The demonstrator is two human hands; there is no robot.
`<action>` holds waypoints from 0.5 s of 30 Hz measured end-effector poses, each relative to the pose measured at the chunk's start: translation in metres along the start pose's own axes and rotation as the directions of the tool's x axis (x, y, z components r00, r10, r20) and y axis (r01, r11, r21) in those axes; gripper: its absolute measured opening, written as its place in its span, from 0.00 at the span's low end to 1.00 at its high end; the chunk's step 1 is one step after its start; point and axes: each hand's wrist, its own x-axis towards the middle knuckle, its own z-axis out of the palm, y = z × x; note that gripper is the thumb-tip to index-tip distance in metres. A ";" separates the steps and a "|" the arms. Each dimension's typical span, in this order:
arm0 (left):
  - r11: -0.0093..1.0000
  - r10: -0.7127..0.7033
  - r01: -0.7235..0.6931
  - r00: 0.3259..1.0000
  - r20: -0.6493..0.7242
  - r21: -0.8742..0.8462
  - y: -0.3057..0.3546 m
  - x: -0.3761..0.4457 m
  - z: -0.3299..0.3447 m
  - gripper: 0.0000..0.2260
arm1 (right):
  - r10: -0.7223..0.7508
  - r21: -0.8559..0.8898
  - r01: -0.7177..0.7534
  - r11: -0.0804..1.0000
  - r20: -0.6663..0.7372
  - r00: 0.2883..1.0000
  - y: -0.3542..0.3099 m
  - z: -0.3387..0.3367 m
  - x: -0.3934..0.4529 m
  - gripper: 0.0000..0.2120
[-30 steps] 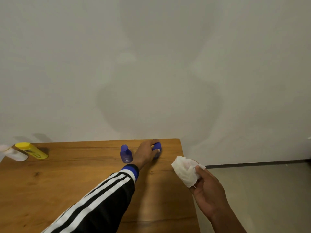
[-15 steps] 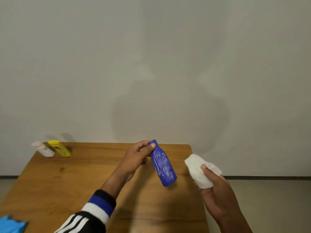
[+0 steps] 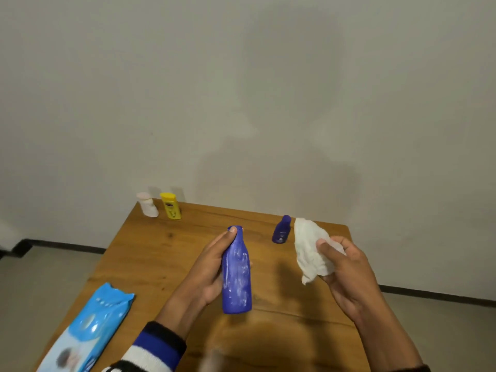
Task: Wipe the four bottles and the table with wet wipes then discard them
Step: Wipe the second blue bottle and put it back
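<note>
The left hand (image 3: 212, 267) has lifted the big blue bottle (image 3: 236, 272) off the table (image 3: 166, 253); a second ago it was only reaching for it at the far edge; now the bottle is up in the air in the middle of the frame, neck up, with the fingers and thumb curled round it; white smears show on its side; the right hand (image 3: 346, 267) pinches the crumpled wipe (image 3: 308, 251) just beside the bottle, not touching it; so the rubbing looks ready to start; the small blue bottle (image 3: 281, 229) stands behind the wipe; the white bottle (image 3: 147, 204) and yellow bottle (image 3: 170, 205) wait at the upper left of the table; the wipe pack (image 3: 88, 328) lies at the lower left; the table is not wiped yet, I think.
</note>
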 end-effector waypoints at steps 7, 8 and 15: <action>0.985 -0.092 0.099 0.994 0.055 -0.143 0.023 -0.043 -0.049 0.18 | 0.019 0.123 -0.024 0.992 0.037 0.999 0.024 0.079 -0.037 0.16; 0.980 -0.087 0.100 0.993 0.078 -0.171 0.026 -0.048 -0.055 0.16 | 0.009 0.111 -0.015 0.994 0.056 0.998 0.026 0.087 -0.043 0.17; 0.970 -0.096 0.138 0.974 0.206 -0.200 0.032 -0.070 -0.065 0.16 | -0.538 -0.428 0.600 0.676 0.271 0.798 0.033 0.157 -0.081 0.17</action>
